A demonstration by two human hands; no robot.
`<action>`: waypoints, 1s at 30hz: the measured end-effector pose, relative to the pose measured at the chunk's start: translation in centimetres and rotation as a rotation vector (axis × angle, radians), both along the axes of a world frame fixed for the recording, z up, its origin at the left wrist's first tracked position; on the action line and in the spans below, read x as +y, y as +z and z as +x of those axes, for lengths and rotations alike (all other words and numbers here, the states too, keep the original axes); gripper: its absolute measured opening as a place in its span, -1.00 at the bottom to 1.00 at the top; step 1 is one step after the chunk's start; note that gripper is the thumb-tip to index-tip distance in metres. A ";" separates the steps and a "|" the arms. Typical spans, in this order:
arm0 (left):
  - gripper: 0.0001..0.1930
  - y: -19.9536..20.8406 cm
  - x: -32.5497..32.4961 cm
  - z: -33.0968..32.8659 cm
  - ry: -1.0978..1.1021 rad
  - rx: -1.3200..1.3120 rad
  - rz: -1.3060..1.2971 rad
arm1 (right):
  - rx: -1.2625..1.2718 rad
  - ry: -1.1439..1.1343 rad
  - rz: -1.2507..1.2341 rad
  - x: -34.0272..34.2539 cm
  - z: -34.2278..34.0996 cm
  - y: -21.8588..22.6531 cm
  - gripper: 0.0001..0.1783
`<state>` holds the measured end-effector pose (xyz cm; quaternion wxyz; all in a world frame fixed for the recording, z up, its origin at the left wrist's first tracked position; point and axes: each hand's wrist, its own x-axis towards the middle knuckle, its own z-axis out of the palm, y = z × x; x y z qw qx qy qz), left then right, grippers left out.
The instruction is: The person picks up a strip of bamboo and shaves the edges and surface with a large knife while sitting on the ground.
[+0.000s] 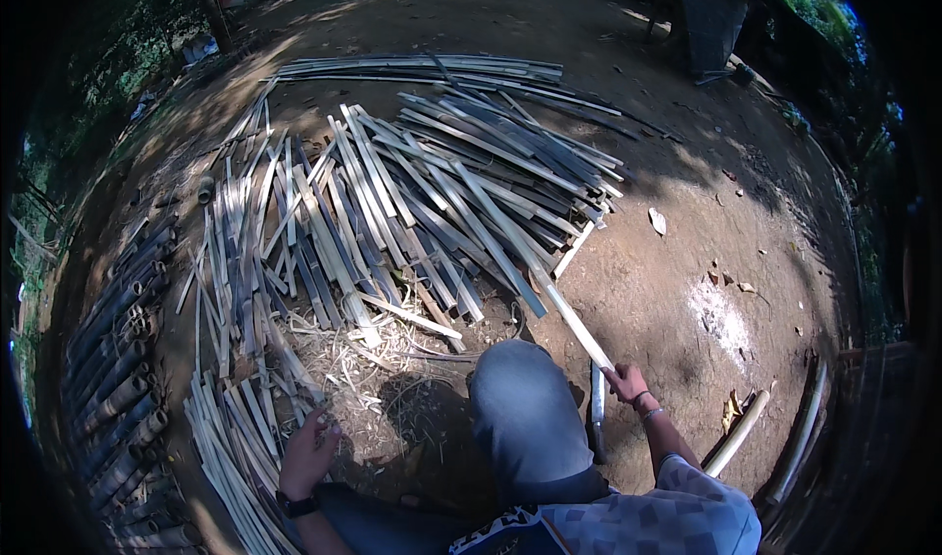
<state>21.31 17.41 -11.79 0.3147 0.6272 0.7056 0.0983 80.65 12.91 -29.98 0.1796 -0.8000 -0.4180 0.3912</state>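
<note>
My right hand (628,386) is closed around the near end of a long pale bamboo strip (549,295). The strip slants away to the far left, over a big pile of split bamboo strips (412,202). Just left of that hand, beside my knee, is a narrow blade-like piece (598,398) with a dark lower end; whether it touches the hand I cannot tell. My left hand (310,449) hovers by a second bundle of pale strips (231,457), fingers loosely bent and apart, with nothing visible in them.
Curly bamboo shavings (368,373) litter the ground before my knee (525,408). Dark bamboo poles (123,388) are stacked at the left. A cut bamboo length (738,435) lies at the right, near a whitish ash patch (719,319). More strips (422,64) lie across the far side.
</note>
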 end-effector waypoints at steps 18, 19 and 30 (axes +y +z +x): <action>-0.49 -0.1 0.0 -0.2 -0.010 0.023 -0.007 | 0.872 -0.120 0.050 -0.4 -0.9 0.4 -0.89; -0.49 -0.1 0.0 -0.2 -0.002 0.025 -0.013 | 0.926 -0.133 0.042 -0.4 -0.9 0.3 -0.90; -0.48 0.2 -0.1 0.0 -0.005 0.015 -0.008 | 0.984 -0.131 0.028 -0.3 -0.8 0.1 -0.92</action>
